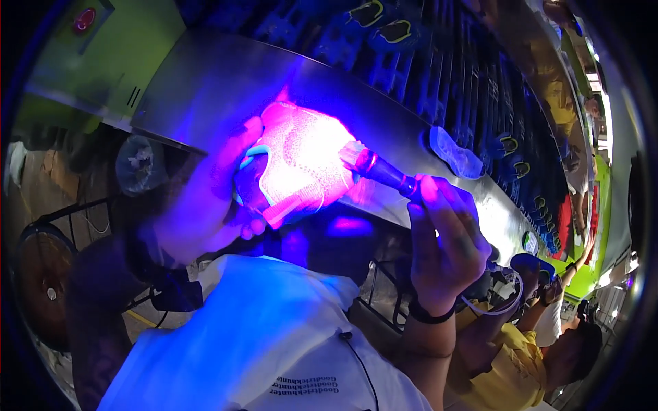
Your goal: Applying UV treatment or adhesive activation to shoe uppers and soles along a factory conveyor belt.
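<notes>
My left hand (205, 195) grips a mesh shoe upper (305, 164) from its left side, near the collar opening, with the fingers wrapped round it. Bright violet-pink light washes over the shoe and hides much of its surface detail. In my right hand (449, 240) is a brush (387, 171) with a dark handle, pinched near its end between thumb and fingers. Its bristles touch the right side of the shoe upper. Both hands hold these things above the near edge of a metal ledge (205, 82).
A pale shoe sole (456, 152) lies on the ledge to the right. Beyond runs a dark slatted conveyor (439, 75) carrying several shoe parts. A green machine housing (130, 41) stands at far left. At lower right, a co-worker in yellow (510, 363) works along the line.
</notes>
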Available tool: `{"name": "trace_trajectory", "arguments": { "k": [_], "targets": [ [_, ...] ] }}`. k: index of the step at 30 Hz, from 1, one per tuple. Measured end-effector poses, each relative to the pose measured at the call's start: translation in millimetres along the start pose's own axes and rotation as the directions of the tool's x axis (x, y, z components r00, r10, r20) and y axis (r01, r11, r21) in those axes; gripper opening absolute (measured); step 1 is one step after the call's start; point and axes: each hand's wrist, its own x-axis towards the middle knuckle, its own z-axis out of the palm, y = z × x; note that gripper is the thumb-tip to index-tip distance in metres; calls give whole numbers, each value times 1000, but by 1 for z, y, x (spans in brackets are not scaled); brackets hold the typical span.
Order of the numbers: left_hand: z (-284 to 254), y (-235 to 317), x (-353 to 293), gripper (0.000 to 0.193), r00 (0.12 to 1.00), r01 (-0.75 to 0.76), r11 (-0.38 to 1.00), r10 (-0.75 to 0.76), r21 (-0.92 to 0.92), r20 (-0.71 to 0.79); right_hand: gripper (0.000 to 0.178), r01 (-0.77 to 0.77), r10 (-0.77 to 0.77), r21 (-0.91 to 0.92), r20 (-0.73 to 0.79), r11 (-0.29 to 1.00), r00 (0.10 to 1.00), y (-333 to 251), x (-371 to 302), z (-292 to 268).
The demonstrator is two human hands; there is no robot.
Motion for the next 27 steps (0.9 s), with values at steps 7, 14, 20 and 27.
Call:
{"name": "trace_trajectory", "arguments": {
  "k": [7,14,20,27],
  "targets": [
    [7,-5,-13,46,977,195,973,-204,-122,-67,42,87,-88,45,19,995,996,7,10,-6],
    [16,-7,-24,55,900,395,884,-427,-250,-86,41,59,-67,91,85,994,994,11,13,-15],
    [28,-7,-27,45,838,508,689,-535,-517,111,37,46,-62,152,107,987,992,20,10,-12],
    [13,-25,-29,62,764,619,406,-509,-672,397,33,32,-56,177,133,984,990,24,0,-3]
  ]
}}
